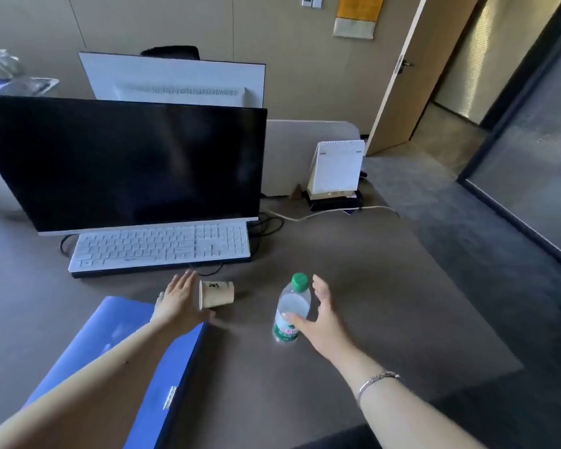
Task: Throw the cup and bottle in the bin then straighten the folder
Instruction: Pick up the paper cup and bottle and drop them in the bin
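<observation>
A grey-brown desk (pixel 353 270) fills most of the view, bare and matte across its right half, with dark carpet beyond its right edge and an open wooden door (pixel 412 69) leading to a dim corridor past a glass partition. Toward the back stand a black monitor (pixel 123 163) and a white keyboard (pixel 161 246), with a second white monitor behind them; a spiral desk calendar (pixel 337 166) sits by a low divider at the desk's far right.

The left hand (pixel 178 301) is spread flat, fingers (pixel 183 281) wide apart and holding nothing. The paper cup (pixel 217 293) lies on its side just beyond the fingertips, its rim facing the palm — whether skin touches the rim cannot be told. Under that wrist and forearm lies the blue folder (pixel 117 361), set askew on the desk, running from the near-left edge up to the heel of the hand.

The right hand (pixel 321 315) is cupped wide open, not closed on anything. The clear bottle (pixel 291 309) with a green cap stands between thumb and fingers — the thumb tip meets its label band, while the fingers (pixel 319 286) curl just right of the cap, apart from it. A bracelet circles that wrist.
</observation>
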A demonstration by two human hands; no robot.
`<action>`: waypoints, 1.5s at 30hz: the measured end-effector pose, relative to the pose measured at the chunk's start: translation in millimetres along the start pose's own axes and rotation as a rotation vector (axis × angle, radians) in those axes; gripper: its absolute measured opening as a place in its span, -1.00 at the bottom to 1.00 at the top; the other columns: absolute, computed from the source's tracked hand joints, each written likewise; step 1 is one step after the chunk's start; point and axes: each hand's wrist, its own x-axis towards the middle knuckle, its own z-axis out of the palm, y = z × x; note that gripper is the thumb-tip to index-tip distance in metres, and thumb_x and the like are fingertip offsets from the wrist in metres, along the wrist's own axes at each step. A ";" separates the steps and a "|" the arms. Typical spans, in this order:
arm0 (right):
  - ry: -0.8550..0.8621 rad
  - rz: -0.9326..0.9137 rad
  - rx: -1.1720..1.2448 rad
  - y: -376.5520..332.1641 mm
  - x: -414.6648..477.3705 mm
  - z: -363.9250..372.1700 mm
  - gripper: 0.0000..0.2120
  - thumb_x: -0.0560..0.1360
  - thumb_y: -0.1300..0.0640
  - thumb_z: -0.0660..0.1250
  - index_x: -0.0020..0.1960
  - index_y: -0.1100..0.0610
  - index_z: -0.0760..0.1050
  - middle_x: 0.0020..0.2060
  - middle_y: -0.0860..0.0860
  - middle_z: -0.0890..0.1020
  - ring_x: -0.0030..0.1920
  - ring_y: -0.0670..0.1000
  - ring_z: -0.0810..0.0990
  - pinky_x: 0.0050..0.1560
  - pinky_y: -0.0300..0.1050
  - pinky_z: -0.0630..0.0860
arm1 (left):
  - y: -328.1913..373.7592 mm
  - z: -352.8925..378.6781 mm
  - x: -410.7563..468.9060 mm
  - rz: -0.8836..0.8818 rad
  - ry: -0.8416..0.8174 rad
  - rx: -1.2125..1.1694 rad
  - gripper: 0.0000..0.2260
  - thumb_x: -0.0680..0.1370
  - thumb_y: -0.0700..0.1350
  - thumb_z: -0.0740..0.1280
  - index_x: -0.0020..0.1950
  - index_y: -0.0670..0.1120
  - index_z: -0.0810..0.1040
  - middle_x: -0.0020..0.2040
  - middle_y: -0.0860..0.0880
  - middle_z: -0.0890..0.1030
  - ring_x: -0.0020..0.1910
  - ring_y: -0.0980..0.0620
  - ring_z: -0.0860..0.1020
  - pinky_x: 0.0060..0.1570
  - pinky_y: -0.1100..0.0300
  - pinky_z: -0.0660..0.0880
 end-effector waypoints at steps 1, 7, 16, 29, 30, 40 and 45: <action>-0.060 0.020 0.031 0.9 8.1 1.4 -0.07 0.18 -0.21 0.49 0.43 -0.17 0.10 0.29 -0.10 0.45 0.24 -0.05 0.47 0.28 -0.11 0.40 | 1.2 5.8 15.2 0.006 -0.036 0.027 -0.05 0.35 0.13 0.52 0.57 -0.06 0.07 0.60 -0.02 0.12 0.57 -0.08 0.05 0.47 -0.12 0.18; -0.179 0.039 0.003 7.5 65.7 9.2 -0.50 0.29 -0.15 0.49 0.12 -0.17 0.33 -0.03 -0.18 0.58 -0.02 -0.15 0.58 0.01 -0.26 0.52 | 17.8 22.2 67.0 0.016 -0.108 0.271 -0.22 0.34 0.18 0.47 0.47 0.01 0.26 0.42 0.03 0.41 0.42 -0.04 0.31 0.31 0.07 0.31; -0.094 -0.050 -0.002 -23.2 130.2 8.4 -0.43 0.27 -0.09 0.54 0.13 -0.05 0.30 -0.02 -0.26 0.58 -0.01 -0.23 0.56 0.06 -0.07 0.54 | 28.2 5.4 75.7 -0.185 -0.017 -0.452 -0.52 0.20 0.07 0.47 0.07 0.10 0.44 0.11 -0.01 0.50 -0.05 0.01 0.57 -0.18 0.11 0.55; -0.315 -0.441 -0.032 -176.0 98.0 95.6 -0.46 0.34 -0.06 0.51 0.18 0.02 0.30 0.10 -0.17 0.57 0.08 -0.13 0.53 0.01 -0.18 0.41 | -60.0 -94.3 -61.0 -0.425 0.403 -1.043 -0.43 0.16 0.16 0.60 0.04 0.01 0.46 0.03 -0.10 0.65 -0.13 0.01 0.63 -0.17 0.05 0.56; -0.338 -0.479 -0.029 -190.2 82.2 111.0 -0.45 0.34 -0.09 0.50 0.18 0.02 0.30 0.11 -0.16 0.57 0.09 -0.13 0.53 0.00 -0.18 0.42 | -76.2 -102.8 -85.2 -0.441 0.440 -1.036 -0.42 0.15 0.18 0.59 0.03 0.01 0.47 0.02 -0.09 0.65 -0.15 0.03 0.62 -0.20 0.07 0.54; -0.558 -0.607 0.034 -248.1 -151.2 269.2 -0.43 0.28 -0.18 0.50 0.15 -0.05 0.33 0.05 -0.17 0.61 -0.02 -0.09 0.59 0.01 -0.05 0.55 | -235.9 -114.2 -371.4 -0.683 0.655 -0.882 -0.48 0.18 0.20 0.56 0.04 0.08 0.50 0.00 0.03 0.63 -0.04 0.03 0.62 0.00 0.08 0.55; -0.722 -0.598 0.055 -245.3 -260.5 341.8 -0.41 0.25 -0.22 0.49 0.14 -0.09 0.30 0.04 -0.20 0.60 0.02 -0.08 0.58 0.05 -0.01 0.54 | -294.6 -80.4 -492.8 -0.908 0.637 -0.850 -0.50 0.18 0.21 0.56 0.02 0.14 0.48 0.00 0.03 0.63 -0.05 0.00 0.62 -0.08 0.04 0.56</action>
